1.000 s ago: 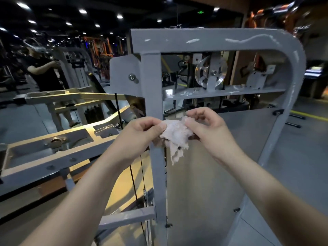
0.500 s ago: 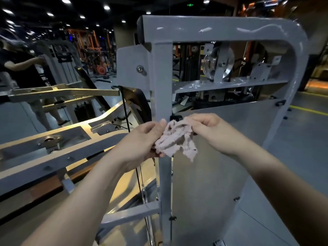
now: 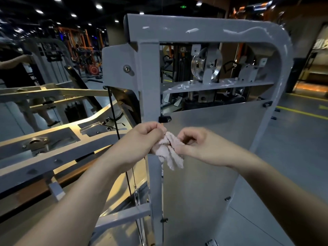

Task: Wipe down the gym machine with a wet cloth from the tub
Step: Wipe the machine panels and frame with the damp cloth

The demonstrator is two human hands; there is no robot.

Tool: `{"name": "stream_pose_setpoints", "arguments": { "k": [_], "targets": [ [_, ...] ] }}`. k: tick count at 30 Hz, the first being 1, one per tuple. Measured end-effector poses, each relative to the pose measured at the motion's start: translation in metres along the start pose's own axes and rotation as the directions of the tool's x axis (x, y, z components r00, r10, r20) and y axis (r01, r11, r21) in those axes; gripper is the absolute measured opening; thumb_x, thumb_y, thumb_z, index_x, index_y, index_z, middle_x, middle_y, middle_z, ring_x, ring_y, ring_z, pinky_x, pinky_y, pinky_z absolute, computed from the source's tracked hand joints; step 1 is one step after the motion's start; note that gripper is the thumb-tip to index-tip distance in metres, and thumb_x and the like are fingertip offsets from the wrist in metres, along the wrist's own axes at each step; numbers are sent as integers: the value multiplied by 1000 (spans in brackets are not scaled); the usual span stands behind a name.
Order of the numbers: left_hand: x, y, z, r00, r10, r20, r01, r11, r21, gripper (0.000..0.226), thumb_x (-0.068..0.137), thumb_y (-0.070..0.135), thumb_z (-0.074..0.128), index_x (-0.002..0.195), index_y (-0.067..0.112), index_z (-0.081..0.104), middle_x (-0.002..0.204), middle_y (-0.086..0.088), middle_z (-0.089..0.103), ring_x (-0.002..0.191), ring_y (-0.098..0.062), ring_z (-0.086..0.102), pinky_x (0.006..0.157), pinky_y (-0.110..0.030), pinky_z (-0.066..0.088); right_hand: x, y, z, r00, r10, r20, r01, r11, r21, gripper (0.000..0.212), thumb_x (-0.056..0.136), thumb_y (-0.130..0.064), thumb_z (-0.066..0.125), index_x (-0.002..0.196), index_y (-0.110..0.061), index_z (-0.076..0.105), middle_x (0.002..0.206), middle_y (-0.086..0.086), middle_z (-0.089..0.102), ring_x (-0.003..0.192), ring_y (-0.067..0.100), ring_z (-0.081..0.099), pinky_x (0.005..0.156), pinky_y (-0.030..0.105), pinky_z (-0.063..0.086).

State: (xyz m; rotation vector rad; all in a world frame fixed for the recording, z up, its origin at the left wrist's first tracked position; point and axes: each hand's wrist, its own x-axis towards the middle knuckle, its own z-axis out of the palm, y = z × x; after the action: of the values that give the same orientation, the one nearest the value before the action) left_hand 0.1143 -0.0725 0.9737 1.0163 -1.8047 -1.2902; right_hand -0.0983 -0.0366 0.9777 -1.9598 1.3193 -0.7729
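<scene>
Pale pink cloth [image 3: 168,150] held before grey machine frame [image 3: 204,31].
Left hand [image 3: 140,141] and right hand [image 3: 198,146] both pinch it; green ceiling sign [image 3: 183,6] far off, unreadable.

A: floor [image 3: 300,157]?
B: grey, glossy. yellow line [image 3: 305,113] ran across it at right.
A: what stood on it?
B: grey gym machine [image 3: 204,32], upright, centre, base mostly out of view. more machines [image 3: 53,55] behind at left, with a person [image 3: 12,71] standing beside them.
</scene>
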Motion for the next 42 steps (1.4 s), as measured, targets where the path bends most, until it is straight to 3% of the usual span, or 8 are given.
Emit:
{"name": "stream_pose_setpoints", "arguments": {
  "k": [9,15,20,24,28,31,37,42],
  "targets": [
    [8,-10,18,989,-5,146,9,1000,-24,33,101,32,63,111,0,66,116,-23,69,115,-40,63,110,-50,48,4,12,-31,992,123,21,-117,859,499,16,101,-6,55,102,-4,71,96,13,72,87,22,67,80,34,54],
    [15,-6,24,989,4,148,19,988,-151,31,93,27,65,106,-1,61,86,-11,61,81,-27,53,75,-37,45,-1,23,-40,960,256,-109,-165,839,518,17,106,-19,54,109,-15,70,92,8,69,74,20,62,60,30,49],
    [21,-7,28,978,78,191,-44,984,-175,35,103,6,57,134,20,51,79,-11,54,77,-25,53,75,-36,48,-2,29,-43,941,277,-192,-125,816,564,14,107,-23,52,119,-21,58,90,4,61,53,7,55,43,20,44],
    [21,-3,28,967,133,217,-124,991,-55,48,99,-3,59,140,22,55,116,-20,67,111,-34,65,101,-52,53,-1,41,-44,951,236,-198,-125,883,453,10,106,-33,53,103,-26,61,91,8,56,64,14,51,53,26,44],
    [24,5,32,989,117,86,-115,993,-28,29,98,2,63,126,9,66,101,-19,72,83,-34,65,76,-49,56,-7,46,-44,988,124,-96,-99,969,228,40,92,-58,59,97,-20,67,94,-9,62,78,5,59,69,24,49],
    [28,5,32,993,115,0,-115,993,-21,18,99,13,65,116,10,72,104,-21,73,86,-30,64,78,-45,48,-6,52,-44,994,26,-102,-18,997,71,21,90,-45,76,89,-23,73,105,-8,63,92,3,61,86,24,47],
    [33,5,33,982,129,-138,-115,988,104,15,101,25,64,99,15,74,104,-10,73,94,-28,67,88,-42,58,-5,49,-43,998,26,-50,15,733,681,48,97,-23,56,132,10,59,136,40,54,126,53,53,114,60,34],
    [39,11,34,936,164,-311,-128,983,132,15,91,34,76,95,23,67,95,-5,72,88,-20,67,84,-44,57,3,33,-32,999,5,-42,30,603,798,52,100,-20,57,142,7,48,140,44,44,121,51,48,110,75,27]
  ]
}}
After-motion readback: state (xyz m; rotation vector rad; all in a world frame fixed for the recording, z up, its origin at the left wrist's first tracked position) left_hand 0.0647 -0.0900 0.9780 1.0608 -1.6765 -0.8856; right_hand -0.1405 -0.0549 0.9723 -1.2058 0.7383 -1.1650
